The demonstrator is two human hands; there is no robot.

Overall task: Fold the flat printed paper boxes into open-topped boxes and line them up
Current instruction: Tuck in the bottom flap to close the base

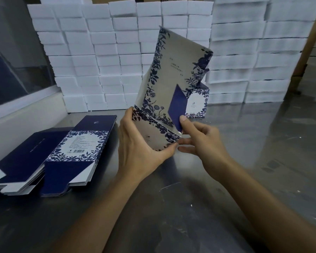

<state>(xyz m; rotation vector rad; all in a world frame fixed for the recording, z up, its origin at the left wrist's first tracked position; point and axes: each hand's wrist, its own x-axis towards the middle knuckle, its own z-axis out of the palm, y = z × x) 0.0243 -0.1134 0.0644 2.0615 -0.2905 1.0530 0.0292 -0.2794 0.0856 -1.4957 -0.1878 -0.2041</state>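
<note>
Head view: left hand (135, 143) grips the lower end of a half-folded printed box (171, 84) (raised, tilted) held between both hands; right hand (199, 139) pinches its navy flap (177, 106). Flat boxes (67, 154) lie left of the hands.

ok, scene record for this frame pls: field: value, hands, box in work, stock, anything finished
left hand: grips the lower end of the box in work
right hand: pinches the dark blue flap
box in work: floral print, held tilted above the metal table, partly opened
flat stock: stacks lying at the left of the table
finished box: one, upright behind the held box
backdrop: white foam blocks stacked high
</note>
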